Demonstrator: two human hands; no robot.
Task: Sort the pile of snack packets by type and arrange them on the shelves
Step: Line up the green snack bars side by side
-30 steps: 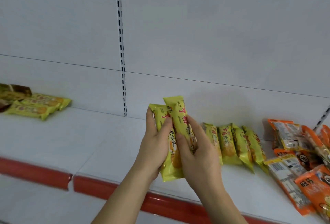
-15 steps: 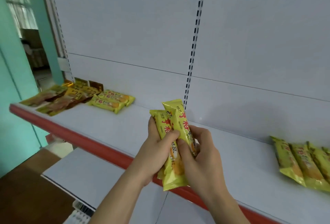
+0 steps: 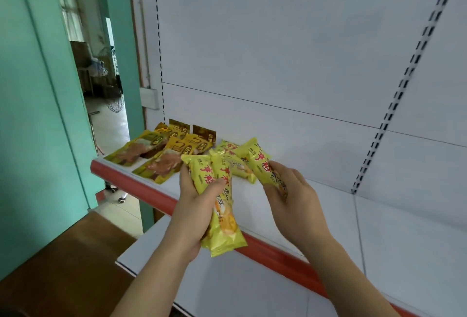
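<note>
My left hand [image 3: 194, 205] grips two long yellow snack packets [image 3: 222, 218] with red lettering, held upright over the shelf's red front edge. My right hand [image 3: 290, 198] holds a single yellow packet [image 3: 260, 165] of the same kind, apart from the other two and tilted toward the shelf's left end. Just behind it, a few matching yellow packets [image 3: 237, 165] lie on the white shelf [image 3: 341, 215]. Left of those lies a group of gold-and-brown packets [image 3: 164, 155].
The shelf's red edge strip [image 3: 141, 185] runs diagonally from upper left to lower right. A lower white shelf [image 3: 227, 286] juts out below it. A teal wall [image 3: 30, 114] and a doorway stand at the left, with wooden floor underneath.
The view has swung left along the shelf to its left end. My right hand has pulled one yellow packet away from the bunch, and my hands have separated.
</note>
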